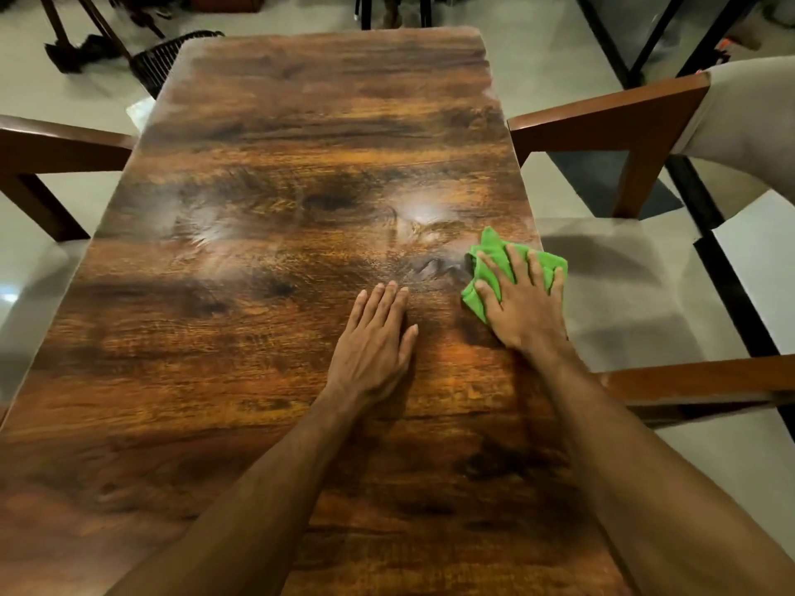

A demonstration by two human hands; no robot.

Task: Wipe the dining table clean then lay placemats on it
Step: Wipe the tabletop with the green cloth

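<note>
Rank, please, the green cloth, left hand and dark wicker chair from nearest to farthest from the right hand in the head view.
1. green cloth, under the right hand
2. left hand, just leftward
3. dark wicker chair, far end, left side

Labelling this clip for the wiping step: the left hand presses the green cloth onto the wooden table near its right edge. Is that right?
Wrong hand: the head view shows the right hand pressing the green cloth onto the wooden table near its right edge. The left hand lies flat on bare wood, holding nothing.
</note>
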